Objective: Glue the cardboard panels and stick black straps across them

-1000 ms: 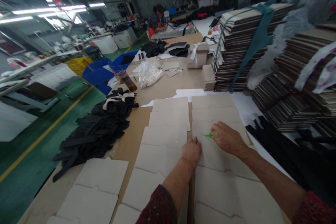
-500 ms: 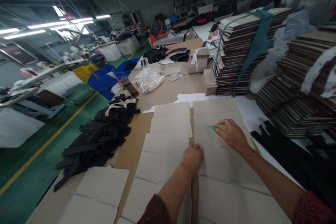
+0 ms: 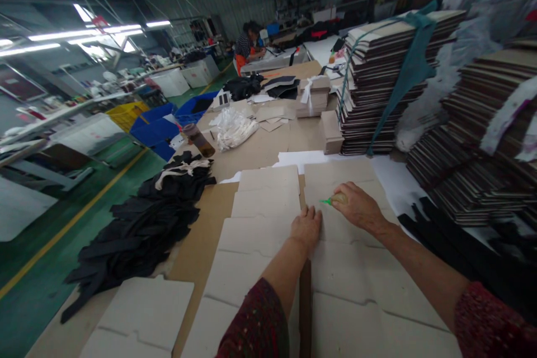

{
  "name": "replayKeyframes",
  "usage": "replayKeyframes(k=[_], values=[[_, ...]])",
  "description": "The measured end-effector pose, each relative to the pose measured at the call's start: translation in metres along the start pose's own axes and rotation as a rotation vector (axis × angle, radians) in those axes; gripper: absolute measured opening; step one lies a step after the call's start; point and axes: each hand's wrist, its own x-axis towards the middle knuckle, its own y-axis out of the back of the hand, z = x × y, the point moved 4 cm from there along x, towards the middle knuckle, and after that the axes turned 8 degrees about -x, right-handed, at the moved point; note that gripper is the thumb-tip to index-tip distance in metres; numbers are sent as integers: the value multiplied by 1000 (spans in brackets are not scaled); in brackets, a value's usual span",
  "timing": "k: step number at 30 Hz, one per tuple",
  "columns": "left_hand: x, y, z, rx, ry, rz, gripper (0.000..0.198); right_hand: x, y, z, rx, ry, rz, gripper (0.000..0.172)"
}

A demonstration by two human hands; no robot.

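Note:
My right hand [image 3: 359, 208] is closed around a small tan-bodied tool [image 3: 339, 198] with a thin green tip. The tip points left, just over a beige cardboard panel [image 3: 342, 260] in the right-hand row; whether it touches cannot be told. My left hand [image 3: 306, 228] lies palm down at the left edge of that row, fingers stretched forward and slightly apart, with nothing visible in it. Left of it runs another row of overlapping cardboard panels [image 3: 247, 235]. Shallow steps mark where one panel overlaps another.
Black fabric strips [image 3: 138, 229] are heaped at the left, and more black strips [image 3: 436, 240] lie at the right. Tall tied board stacks [image 3: 377, 89] stand behind on the right. A clear plastic bag [image 3: 235, 128] and a bottle [image 3: 200, 142] sit farther back. Another person [image 3: 246, 47] works beyond.
My left hand has slid forward along the row, and its fingers have straightened out. My right hand has moved slightly left with the green-tipped tool. The view has shifted a little.

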Motion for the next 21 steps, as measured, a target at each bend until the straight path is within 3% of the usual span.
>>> replayKeyframes(k=[13, 21], values=[[-6, 1, -3, 33, -38, -11, 33, 6, 0, -12, -104, 84, -62, 10], [-3, 2, -1, 30, -58, -34, 30, 9, 9, -3, -125, 111, -124, 5]])
